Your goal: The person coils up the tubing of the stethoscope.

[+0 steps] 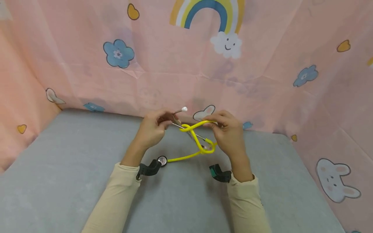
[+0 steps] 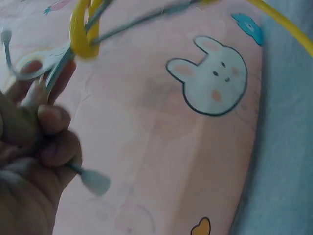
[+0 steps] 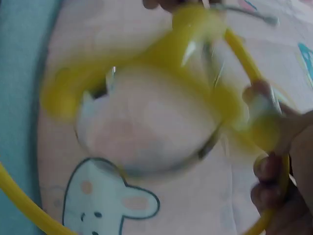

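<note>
Head view: over the gray table's (image 1: 58, 181) far middle, you are holding up a yellow stethoscope (image 1: 196, 137), probably light. Your left hand (image 1: 152, 128) is pinching its stiff-looking metal tubes (image 2: 59, 69), your right hand (image 1: 232, 133) its bendy-looking yellow hose (image 1: 185, 158), both likely good holds. The round disk (image 1: 162, 160), maybe heaviest, is showing near left.

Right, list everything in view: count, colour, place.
Stethoscope tubing: one, yellow, centre
Ear tubes: two, silver, crossing the tubing
Eartips: two, white, on ear tubes
Chestpiece: one, silver and black, on the tubing's end
Tabletop: one, grey, foreground
Fabric backdrop: count unclear, pink, behind the tabletop
Printed rainbow: one, multicoloured, top centre
Printed cloud: one, white, below rainbow
Printed flowers, rabbits, hearts: several each; blue, white, orange; backdrop
Wrist cameras: two, black, wrists
Sleeves: two, beige, forearms
Left hand: one, fingers gripping the ear tubes
Right hand: one, fingers pinching the tubing
</note>
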`<state>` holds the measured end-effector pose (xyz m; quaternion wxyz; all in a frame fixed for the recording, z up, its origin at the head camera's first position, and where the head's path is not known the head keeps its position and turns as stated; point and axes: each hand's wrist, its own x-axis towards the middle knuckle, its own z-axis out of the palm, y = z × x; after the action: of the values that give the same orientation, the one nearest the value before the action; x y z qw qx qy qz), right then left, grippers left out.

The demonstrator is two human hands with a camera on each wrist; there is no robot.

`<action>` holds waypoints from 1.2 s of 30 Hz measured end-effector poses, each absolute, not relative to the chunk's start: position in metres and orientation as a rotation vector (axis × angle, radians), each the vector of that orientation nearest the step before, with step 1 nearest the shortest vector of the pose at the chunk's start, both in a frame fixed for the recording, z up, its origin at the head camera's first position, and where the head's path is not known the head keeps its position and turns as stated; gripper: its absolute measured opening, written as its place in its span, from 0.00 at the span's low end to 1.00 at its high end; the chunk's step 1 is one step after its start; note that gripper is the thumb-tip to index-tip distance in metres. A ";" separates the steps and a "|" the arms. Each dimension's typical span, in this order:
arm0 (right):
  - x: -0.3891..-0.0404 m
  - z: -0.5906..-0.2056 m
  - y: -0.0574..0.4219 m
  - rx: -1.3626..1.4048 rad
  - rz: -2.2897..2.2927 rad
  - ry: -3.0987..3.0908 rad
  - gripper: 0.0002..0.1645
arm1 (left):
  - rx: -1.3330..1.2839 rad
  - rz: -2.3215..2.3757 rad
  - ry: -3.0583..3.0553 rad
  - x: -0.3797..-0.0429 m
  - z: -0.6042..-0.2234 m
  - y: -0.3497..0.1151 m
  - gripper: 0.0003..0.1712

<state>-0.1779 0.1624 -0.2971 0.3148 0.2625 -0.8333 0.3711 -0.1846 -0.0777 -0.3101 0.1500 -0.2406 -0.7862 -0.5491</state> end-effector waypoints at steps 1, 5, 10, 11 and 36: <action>-0.178 -0.297 0.167 0.725 1.007 -2.190 0.07 | -0.746 -1.646 -2.270 -0.184 -0.309 -0.079 0.13; -0.178 -0.296 0.173 0.821 1.132 -2.155 0.08 | -0.893 -1.858 -2.245 -0.181 -0.308 -0.082 0.13; -0.174 -0.293 0.166 0.699 1.363 -2.120 0.07 | -0.945 -1.994 -2.197 -0.178 -0.307 -0.080 0.12; -0.173 -0.292 0.164 0.642 1.405 -2.119 0.07 | -0.945 -1.997 -2.205 -0.178 -0.307 -0.079 0.14; -0.177 -0.304 0.144 0.269 1.851 -2.336 0.16 | -0.468 -2.452 -1.451 -0.170 -0.313 -0.032 0.23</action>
<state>-0.1771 0.1438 -0.3038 0.0745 0.0896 -0.7784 0.6169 -0.1696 -0.0320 -0.3129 0.1267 -0.1608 -0.4984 -0.8424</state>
